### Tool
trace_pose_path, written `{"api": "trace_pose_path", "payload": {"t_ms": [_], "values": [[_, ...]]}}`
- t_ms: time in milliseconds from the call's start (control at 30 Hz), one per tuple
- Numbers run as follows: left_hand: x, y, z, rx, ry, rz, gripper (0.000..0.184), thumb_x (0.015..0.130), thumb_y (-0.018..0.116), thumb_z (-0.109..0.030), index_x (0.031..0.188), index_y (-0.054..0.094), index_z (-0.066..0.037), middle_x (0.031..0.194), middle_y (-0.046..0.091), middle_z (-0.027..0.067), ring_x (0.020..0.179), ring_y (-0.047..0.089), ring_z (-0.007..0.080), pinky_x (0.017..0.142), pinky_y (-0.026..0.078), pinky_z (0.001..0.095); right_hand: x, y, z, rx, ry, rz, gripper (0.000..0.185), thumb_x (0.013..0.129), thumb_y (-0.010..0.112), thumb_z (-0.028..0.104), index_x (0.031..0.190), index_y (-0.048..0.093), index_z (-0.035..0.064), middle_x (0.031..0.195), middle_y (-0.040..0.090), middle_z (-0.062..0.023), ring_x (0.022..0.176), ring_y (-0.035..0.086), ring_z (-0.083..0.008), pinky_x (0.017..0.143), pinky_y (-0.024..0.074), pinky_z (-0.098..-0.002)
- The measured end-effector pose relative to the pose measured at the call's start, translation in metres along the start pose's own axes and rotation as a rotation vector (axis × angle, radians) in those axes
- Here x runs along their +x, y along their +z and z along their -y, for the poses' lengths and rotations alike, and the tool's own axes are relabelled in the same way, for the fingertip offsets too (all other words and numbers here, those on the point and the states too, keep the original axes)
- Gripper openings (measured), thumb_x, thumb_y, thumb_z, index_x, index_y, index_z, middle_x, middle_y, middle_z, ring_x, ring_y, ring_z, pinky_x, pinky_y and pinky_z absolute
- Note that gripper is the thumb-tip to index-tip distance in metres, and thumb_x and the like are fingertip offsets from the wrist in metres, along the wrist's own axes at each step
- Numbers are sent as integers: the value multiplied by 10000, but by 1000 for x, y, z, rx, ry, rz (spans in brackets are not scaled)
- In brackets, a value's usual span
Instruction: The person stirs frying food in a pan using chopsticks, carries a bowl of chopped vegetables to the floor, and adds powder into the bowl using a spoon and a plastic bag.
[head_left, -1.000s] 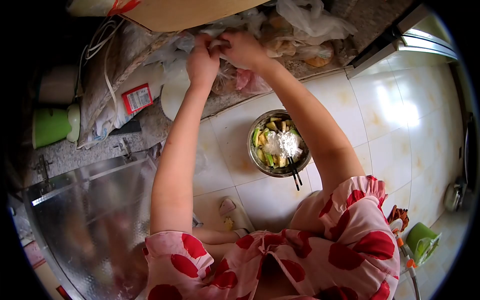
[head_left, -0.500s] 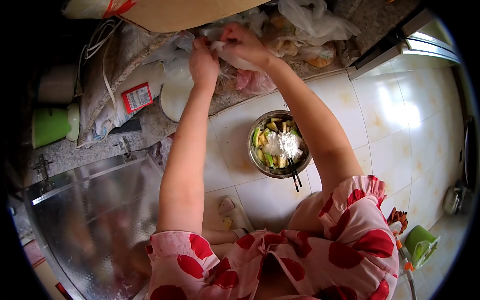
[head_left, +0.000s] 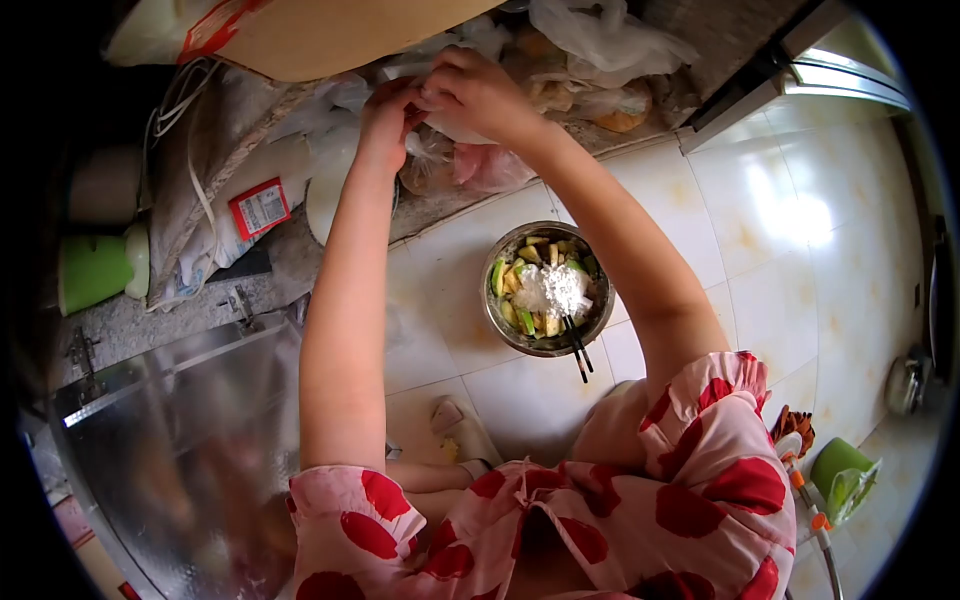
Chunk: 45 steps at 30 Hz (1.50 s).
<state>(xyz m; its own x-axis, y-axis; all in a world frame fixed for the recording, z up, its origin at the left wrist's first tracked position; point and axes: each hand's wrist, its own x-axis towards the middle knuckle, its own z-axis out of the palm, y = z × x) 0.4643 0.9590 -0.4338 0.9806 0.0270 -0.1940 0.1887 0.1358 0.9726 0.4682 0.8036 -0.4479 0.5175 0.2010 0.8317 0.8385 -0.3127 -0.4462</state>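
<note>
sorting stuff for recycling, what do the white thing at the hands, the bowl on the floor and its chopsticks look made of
White thing: probably thin plastic film, as it looks milky and soft; partly hidden. Bowl: metal, likely stainless steel, from its grey, shiny rim. Chopsticks: dark and slender; too small to tell plastic from lacquered wood.

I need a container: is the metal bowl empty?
No, the bowl isn't empty: chopped pieces lie inside, with white powder on top.
</note>
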Motion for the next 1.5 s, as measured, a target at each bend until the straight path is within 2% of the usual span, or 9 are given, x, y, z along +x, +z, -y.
{"api": "trace_pose_path", "payload": {"t_ms": [100,200,267,500,700,1033,1133,1267,1500], "values": [[-3,5,1,58,33,14,272,760,550,-57,1027,516,-20,938,565,86,833,555,196,741,451,308,5,-3,6,-15,68,37,103,682,639,150,726,608,62,732,555,-96,743,552,-279,602,447,-370],[1,-1,8,998,702,-33,415,705,560,-37,1111,474,-27,1019,530,89,989,497,224,816,408,332,10,6,16,191,337,-51,113,675,651,142,725,614,47,709,562,-100,712,545,-282,603,444,-363],[-10,15,9,640,610,10,401,710,561,-22,1102,478,-22,1023,521,89,993,486,204,824,403,316,10,14,20,502,763,-263,130,668,661,139,740,622,37,709,578,-109,670,547,-282,597,444,-352],[4,14,30,-14,477,146,386,700,607,-17,1066,482,-1,1046,511,91,943,494,153,810,418,293,20,6,40,269,323,-172,132,677,671,142,729,624,29,720,582,-108,651,573,-250,593,450,-317],[32,-19,43,807,873,-340,254,704,635,-119,937,561,-49,917,583,107,898,527,330,787,399,415,28,-8,59,517,467,-140,149,748,659,144,816,636,13,694,616,-87,632,571,-121,596,453,-257],[-42,2,50,1052,1066,-432,723,644,738,-258,1167,342,48,1185,373,237,1080,356,383,913,283,458,-9,-123,3,-973,184,-97,430,585,754,294,901,555,81,849,513,-83,824,504,-236,690,393,-342],[-86,15,68,948,991,-502,641,709,691,-228,1164,333,47,1152,366,212,1040,366,335,898,303,421,-7,-148,-9,-1120,81,54,277,682,700,204,888,565,76,813,547,-52,790,535,-201,673,416,-332],[-135,66,84,538,742,-301,470,803,618,-208,1137,360,0,1091,389,150,914,430,241,852,353,361,22,-178,17,-506,474,-181,160,837,516,166,936,528,41,771,602,-175,736,601,-295,623,451,-357],[-156,128,59,-757,-637,193,491,899,376,-437,1194,406,-46,1148,484,108,1031,494,232,847,435,415,29,-206,99,109,519,102,128,871,523,142,889,514,15,795,582,-39,752,574,-126,653,450,-243]]}}
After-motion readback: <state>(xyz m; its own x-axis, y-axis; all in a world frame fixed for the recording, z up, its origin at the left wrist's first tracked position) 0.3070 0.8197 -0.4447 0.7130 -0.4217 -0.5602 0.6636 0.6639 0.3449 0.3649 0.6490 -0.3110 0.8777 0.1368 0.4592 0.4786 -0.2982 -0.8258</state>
